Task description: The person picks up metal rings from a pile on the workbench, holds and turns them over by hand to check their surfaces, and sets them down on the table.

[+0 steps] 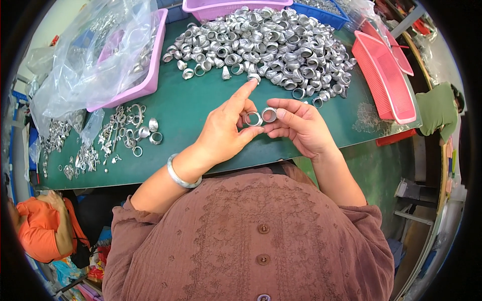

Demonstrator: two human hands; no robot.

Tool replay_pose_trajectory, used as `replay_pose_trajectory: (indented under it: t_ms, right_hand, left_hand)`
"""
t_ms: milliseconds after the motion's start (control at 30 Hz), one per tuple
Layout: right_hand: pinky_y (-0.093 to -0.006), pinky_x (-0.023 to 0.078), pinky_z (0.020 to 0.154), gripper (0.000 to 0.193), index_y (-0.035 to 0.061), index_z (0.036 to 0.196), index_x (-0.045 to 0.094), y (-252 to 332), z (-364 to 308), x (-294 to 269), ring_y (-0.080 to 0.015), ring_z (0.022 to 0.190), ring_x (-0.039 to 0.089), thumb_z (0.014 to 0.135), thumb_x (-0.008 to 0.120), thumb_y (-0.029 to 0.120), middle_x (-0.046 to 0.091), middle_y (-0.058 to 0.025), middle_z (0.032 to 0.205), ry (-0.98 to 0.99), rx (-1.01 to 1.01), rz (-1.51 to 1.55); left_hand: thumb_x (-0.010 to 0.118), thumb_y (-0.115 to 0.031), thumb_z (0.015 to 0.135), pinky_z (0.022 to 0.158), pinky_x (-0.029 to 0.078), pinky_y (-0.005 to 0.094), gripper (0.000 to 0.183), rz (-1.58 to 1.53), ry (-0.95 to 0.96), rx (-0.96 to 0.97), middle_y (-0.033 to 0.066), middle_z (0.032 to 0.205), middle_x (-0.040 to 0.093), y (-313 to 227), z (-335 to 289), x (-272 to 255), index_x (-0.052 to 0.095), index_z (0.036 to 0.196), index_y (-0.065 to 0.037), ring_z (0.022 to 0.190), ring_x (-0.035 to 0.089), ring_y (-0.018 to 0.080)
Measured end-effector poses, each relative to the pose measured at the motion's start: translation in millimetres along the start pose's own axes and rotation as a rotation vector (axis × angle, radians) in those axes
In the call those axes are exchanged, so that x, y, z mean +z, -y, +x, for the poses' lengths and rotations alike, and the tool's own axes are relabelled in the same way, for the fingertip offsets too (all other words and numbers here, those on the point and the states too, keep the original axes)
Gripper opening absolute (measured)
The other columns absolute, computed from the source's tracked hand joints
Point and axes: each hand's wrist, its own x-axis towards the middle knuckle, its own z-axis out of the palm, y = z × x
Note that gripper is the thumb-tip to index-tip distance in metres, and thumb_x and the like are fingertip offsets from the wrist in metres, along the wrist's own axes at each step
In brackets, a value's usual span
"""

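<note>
Over the table's near side, my left hand (226, 125) pinches a silver ring (260, 120) between thumb and fingers. Its index finger stretches forward and its tip touches a loose ring (254, 77) at the near edge of a large heap of silver rings (271, 47). Close by on the right, my right hand (301, 125) is closed on another silver ring (275, 115), held between thumb and fingertips. The two held rings are side by side, openings facing me; whether they touch I cannot tell.
A purple basket (153, 75) under clear plastic bags (75, 75) stands left. Several small metal pieces (120, 128) lie nearer. Another purple basket (201, 7) and a blue tray (321, 16) border the heap. A red basket (374, 75) stands right. A person in orange (42, 228) sits left.
</note>
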Motion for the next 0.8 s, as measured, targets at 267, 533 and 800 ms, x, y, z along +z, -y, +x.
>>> replay_pose_trajectory:
  t_ms: [267,533,800]
  right_hand:
    - [-0.0255,0.052,0.066,0.028,-0.0036,0.109,0.048,0,0,3,-0.0199,0.077,0.063,0.086,0.053,0.011,0.061,-0.0128,0.091,-0.002,0.006,-0.002]
    - [-0.0238,0.052,0.065,0.029,-0.0020,0.111,0.050,-1,0,8,-0.0170,0.076,0.062,0.087,0.052,0.014,0.061,-0.0108,0.093,0.034,0.022,-0.032]
    - [-0.0249,0.051,0.067,0.031,-0.0027,0.112,0.050,-4,-2,14,-0.0159,0.078,0.061,0.087,0.051,0.016,0.061,-0.0103,0.093,0.019,0.016,-0.064]
  left_hand:
    - [0.071,0.000,0.061,0.056,0.043,0.0214,0.076,0.067,-0.008,0.027,0.0021,0.078,0.054,-1,0,0,0.037,0.129,-0.009,0.063,0.050,0.0089]
    - [0.072,-0.006,0.063,0.051,0.042,0.0227,0.049,0.205,0.018,0.097,0.0036,0.072,0.053,-2,-1,-2,0.056,0.110,-0.008,0.057,0.049,0.0109]
    - [0.069,-0.009,0.068,0.048,0.040,0.0232,0.033,0.154,-0.023,0.096,0.0043,0.070,0.053,-3,-4,-3,0.059,0.100,-0.006,0.054,0.048,0.0115]
